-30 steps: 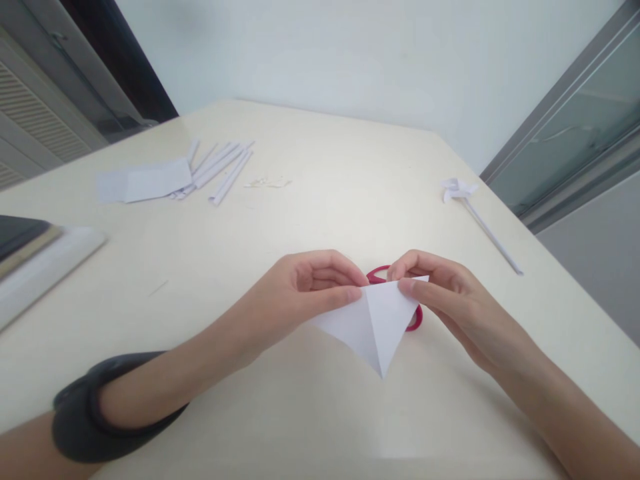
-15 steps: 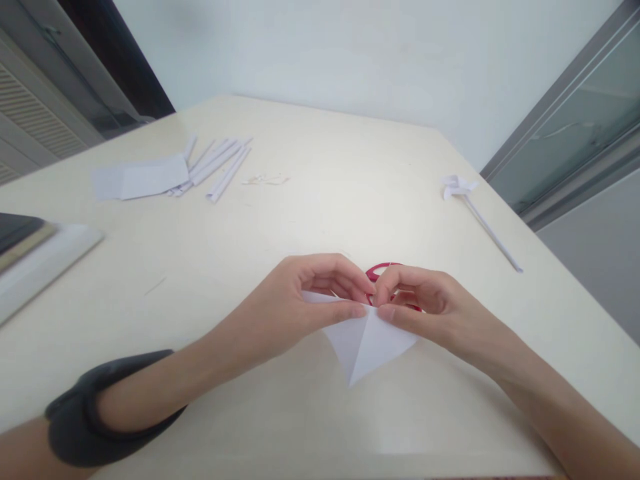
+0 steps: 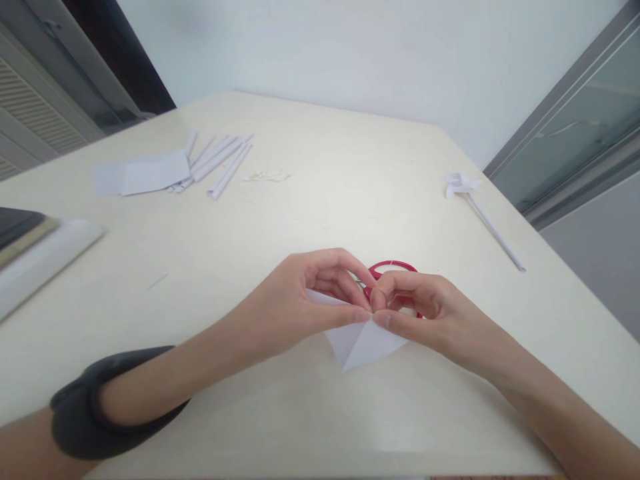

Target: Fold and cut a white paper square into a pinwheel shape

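Note:
A white sheet of paper (image 3: pixel 373 345) with a crease down its middle is pinched by both hands near the front of the table. My left hand (image 3: pixel 320 287) grips its upper edge between thumb and fingers. Close beside it, my right hand (image 3: pixel 413 300) pinches the same edge, the two thumbs almost touching at the crease. The paper's lower corner points down toward me; its upper part is hidden behind the fingers. Just behind the hands lie red-handled scissors (image 3: pixel 393 264), mostly covered by them.
On the far left of the white table (image 3: pixel 330 207) lie paper sheets (image 3: pixel 155 172) and several rolled paper sticks (image 3: pixel 220 160), with small scraps (image 3: pixel 267 177) alongside. A paper pinwheel (image 3: pixel 460 185) on a stick lies at the right. A dark-topped stack (image 3: pixel 23 233) stands at the left edge.
Both hands keep their pinch. The paper's lower corner has risen slightly and tilted, and the right hand has shifted a little left. More of the scissors' handle shows now.

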Available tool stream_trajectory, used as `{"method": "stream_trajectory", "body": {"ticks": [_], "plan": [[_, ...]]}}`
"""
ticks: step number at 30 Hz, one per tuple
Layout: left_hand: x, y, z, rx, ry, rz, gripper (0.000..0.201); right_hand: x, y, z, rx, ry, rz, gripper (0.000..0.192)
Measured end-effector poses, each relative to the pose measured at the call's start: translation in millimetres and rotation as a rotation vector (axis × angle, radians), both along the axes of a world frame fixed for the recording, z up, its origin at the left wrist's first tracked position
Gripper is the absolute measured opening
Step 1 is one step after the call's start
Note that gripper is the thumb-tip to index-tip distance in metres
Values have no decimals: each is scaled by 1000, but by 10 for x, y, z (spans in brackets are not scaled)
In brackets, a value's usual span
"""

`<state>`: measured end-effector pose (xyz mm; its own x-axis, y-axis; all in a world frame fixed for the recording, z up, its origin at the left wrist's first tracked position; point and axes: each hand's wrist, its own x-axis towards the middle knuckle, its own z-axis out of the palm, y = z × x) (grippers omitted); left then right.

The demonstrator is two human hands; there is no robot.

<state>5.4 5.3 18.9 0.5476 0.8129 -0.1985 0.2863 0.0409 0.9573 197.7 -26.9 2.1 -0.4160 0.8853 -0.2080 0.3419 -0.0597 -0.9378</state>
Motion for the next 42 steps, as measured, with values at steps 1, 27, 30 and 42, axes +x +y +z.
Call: {"method": "stream_trajectory", "body": {"ticks": [1, 27, 30, 42], "plan": [[-6, 2, 5, 6, -8, 33, 16, 15, -2, 14, -6, 3, -8, 13], [-137, 152, -94, 160, -199, 321, 16, 195, 90, 73, -69, 282, -237, 28], [-61, 58, -88, 90, -119, 235, 11, 67, 33, 36, -166, 214, -158, 24], [-23, 18, -18, -42, -54, -7, 8, 17, 38, 63, -122, 136, -172, 22]]}}
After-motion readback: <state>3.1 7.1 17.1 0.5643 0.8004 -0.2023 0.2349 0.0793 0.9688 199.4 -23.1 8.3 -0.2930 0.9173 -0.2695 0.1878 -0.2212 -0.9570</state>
